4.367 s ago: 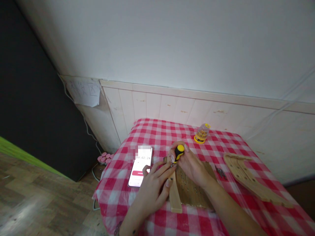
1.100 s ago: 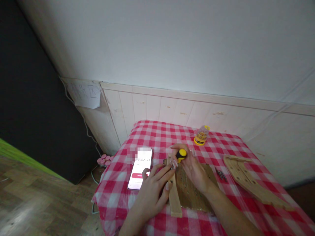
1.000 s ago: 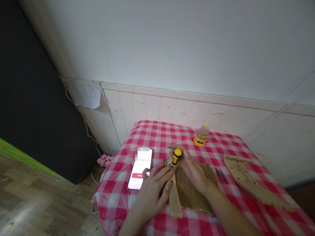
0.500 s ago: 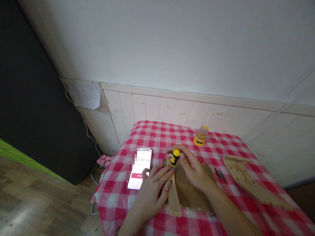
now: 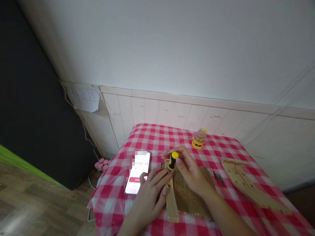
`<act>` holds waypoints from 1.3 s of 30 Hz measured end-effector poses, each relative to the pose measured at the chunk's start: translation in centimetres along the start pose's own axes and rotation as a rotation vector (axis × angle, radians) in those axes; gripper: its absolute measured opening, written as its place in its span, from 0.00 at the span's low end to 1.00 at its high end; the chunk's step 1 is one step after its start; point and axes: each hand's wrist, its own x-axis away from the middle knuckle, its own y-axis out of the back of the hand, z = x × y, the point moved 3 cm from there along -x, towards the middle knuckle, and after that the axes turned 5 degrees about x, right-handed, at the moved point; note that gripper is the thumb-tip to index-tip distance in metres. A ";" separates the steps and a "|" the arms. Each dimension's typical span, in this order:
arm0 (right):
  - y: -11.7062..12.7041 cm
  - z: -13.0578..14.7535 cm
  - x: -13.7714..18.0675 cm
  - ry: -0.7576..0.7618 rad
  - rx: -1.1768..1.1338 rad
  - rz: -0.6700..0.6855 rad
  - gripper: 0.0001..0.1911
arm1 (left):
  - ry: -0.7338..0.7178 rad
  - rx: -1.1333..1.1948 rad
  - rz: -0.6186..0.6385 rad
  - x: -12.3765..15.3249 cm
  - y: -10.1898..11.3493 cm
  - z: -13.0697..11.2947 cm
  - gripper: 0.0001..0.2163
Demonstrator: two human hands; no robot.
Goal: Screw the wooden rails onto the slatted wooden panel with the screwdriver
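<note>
Table: against the wall panelling
Left on table: phone
Centre on table: wooden strip along the left edge of the holed board
Behind holed board: jar
Right of holed board: screws, then curved board

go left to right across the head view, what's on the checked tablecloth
phone → left hand → yellow-and-black screwdriver → right hand → small metal screws → curved wooden panel with holes
</note>
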 end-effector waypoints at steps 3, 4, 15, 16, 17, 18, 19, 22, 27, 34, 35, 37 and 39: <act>-0.3 -0.1 0.1 -0.028 -0.068 0.028 0.15 | -0.019 -0.006 -0.016 0.0 0.1 -0.1 0.24; -0.3 -0.2 0.1 -0.028 -0.080 0.033 0.15 | -0.022 -0.007 -0.024 0.0 0.1 -0.1 0.24; 0.7 -0.3 0.0 0.072 0.199 -0.070 0.13 | 0.022 0.068 -0.403 0.7 3.2 0.5 0.13; 0.8 -0.3 0.0 0.091 0.233 -0.086 0.13 | 0.037 0.080 -0.420 0.4 3.9 0.1 0.14; 0.8 -0.3 0.0 0.111 0.264 -0.101 0.13 | 0.064 0.082 -0.437 0.0 4.7 -0.3 0.15; 0.9 -0.3 0.0 0.127 0.293 -0.115 0.13 | 0.092 0.082 -0.444 -0.5 5.5 -0.9 0.14; 1.0 -0.4 0.0 0.141 0.321 -0.130 0.13 | 0.102 0.078 -0.424 -1.3 6.1 -1.5 0.13; 1.3 -0.8 0.0 0.153 0.382 -0.189 0.14 | 0.118 0.046 -0.257 -4.3 7.3 -2.5 0.09; 1.9 -1.3 -0.3 0.120 0.413 -0.249 0.19 | -0.033 0.174 0.012 -8.6 6.6 -0.9 0.11; 2.4 -0.2 -0.7 0.081 0.348 -0.082 0.18 | -0.104 0.222 -0.062 -9.3 5.2 0.9 0.14; 2.6 -0.1 -0.7 0.070 0.356 -0.059 0.17 | -0.112 0.227 -0.069 -9.3 5.1 0.9 0.15; 3.0 0.2 -0.7 0.065 0.386 -0.035 0.17 | -0.126 0.234 -0.084 -9.3 4.7 0.8 0.14; 3.3 0.3 -0.6 0.067 0.408 -0.041 0.16 | -0.136 0.234 -0.099 -9.2 4.5 0.7 0.13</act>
